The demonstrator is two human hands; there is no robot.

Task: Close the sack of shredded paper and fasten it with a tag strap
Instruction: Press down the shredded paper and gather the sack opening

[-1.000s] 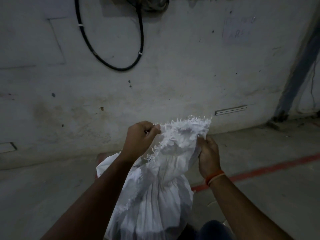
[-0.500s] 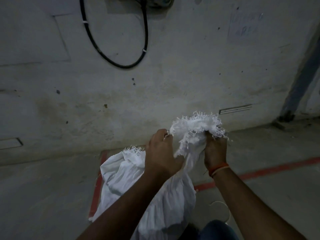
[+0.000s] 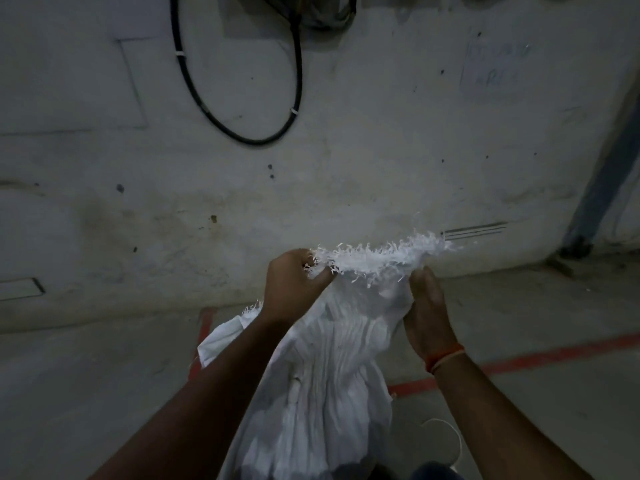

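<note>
A white woven sack (image 3: 325,386) stands on the floor in front of me, its cloth pleated below a frayed top edge (image 3: 377,259). My left hand (image 3: 294,289) grips the left end of that frayed edge with curled fingers. My right hand (image 3: 424,313) holds the right end, fingers round the gathered cloth; it wears an orange thread at the wrist. The mouth is stretched flat between both hands. A loose flap of the sack (image 3: 228,337) hangs out behind my left forearm. A thin white looped strap (image 3: 453,438) lies on the floor at the sack's right. The shredded paper is hidden inside.
A stained white wall (image 3: 346,168) rises just behind the sack, with a black cable loop (image 3: 242,133) hanging on it. Red lines (image 3: 519,362) mark the grey concrete floor. A blue post (image 3: 602,188) leans at the far right.
My hands have moved apart. The sack's top, bunched in my right hand half a second ago, is now spread flat between both hands.
</note>
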